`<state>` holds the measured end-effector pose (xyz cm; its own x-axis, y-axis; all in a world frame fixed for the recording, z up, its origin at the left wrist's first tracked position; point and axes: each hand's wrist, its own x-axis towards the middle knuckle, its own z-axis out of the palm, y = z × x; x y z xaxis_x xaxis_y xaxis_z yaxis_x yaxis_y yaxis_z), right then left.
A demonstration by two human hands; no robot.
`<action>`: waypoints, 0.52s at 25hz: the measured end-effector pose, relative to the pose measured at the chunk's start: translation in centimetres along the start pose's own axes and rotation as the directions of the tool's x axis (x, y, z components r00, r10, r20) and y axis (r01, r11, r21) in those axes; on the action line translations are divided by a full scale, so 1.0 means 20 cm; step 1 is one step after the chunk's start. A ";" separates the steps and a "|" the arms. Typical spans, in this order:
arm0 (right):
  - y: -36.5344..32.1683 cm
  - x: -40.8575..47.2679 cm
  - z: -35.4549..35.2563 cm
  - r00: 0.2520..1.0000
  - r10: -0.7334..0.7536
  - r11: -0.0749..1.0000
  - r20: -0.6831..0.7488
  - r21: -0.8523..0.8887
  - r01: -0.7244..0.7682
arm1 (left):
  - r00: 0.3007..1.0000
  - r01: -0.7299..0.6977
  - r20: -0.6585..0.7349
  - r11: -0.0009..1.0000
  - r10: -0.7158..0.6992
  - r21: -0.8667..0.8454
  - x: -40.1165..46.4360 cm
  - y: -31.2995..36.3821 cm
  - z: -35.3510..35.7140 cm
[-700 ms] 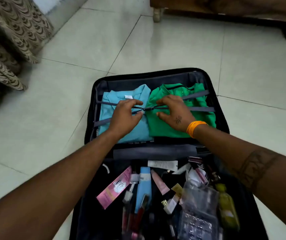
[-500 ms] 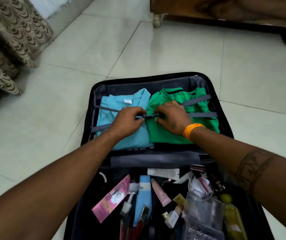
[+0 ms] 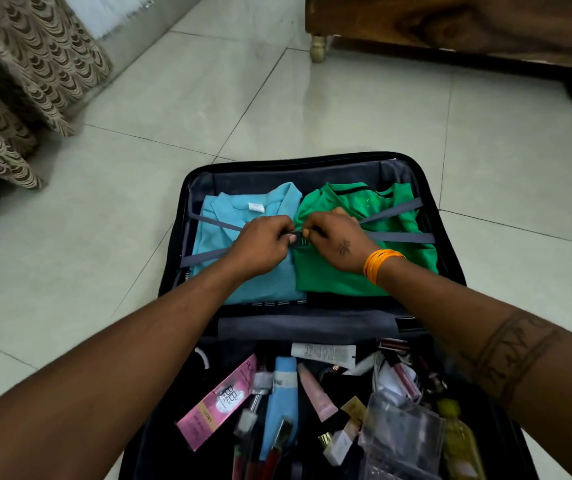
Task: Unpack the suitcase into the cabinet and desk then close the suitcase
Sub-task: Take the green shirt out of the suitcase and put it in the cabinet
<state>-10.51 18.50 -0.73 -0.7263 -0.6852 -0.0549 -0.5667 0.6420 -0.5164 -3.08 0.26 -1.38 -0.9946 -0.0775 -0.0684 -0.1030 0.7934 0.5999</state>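
Note:
A black suitcase (image 3: 445, 244) lies open on the tiled floor. Its far half holds a folded light blue shirt (image 3: 229, 216) on the left and a folded green shirt (image 3: 340, 282) on the right, under crossed grey straps (image 3: 398, 237). My left hand (image 3: 260, 247) and my right hand (image 3: 336, 244) meet at the middle, each pinching one side of the strap buckle (image 3: 299, 238). The near half is full of toiletries: a pink box (image 3: 218, 407), a blue tube (image 3: 282, 396), a white tube (image 3: 322, 353), a clear pouch (image 3: 402, 441) and a yellow bottle (image 3: 461, 445).
A wooden piece of furniture (image 3: 450, 22) on short legs stands on the floor at the back right. A patterned brown curtain (image 3: 17, 84) hangs at the left. Pale floor tiles (image 3: 87, 237) surround the suitcase.
The view has tilted up, so the suitcase sits lower in frame. Both hands have closed in tighter on the strap buckle, fingertips now pinching it.

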 end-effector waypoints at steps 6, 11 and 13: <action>0.07 -0.04 -0.04 0.997 0.048 0.987 -0.053 0.157 -0.040 | 0.986 0.026 -0.166 0.999 -0.031 -0.029 -0.02 0.00 -0.03; 0.31 -0.12 -0.21 0.984 0.118 0.988 -0.136 0.112 -0.103 | 0.980 0.049 -0.192 0.999 -0.045 0.013 -0.11 -0.21 -0.16; 0.40 -0.16 -0.29 0.967 0.153 0.987 -0.202 0.084 -0.139 | 0.971 0.055 -0.238 0.995 -0.033 0.087 -0.14 -0.29 -0.23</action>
<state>-14.87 27.84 0.25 -0.8679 -0.4950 0.0402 -0.4257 0.6997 -0.5738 0.25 -6.96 -1.02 -0.9641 -0.2444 0.1034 -0.1563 0.8377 0.5233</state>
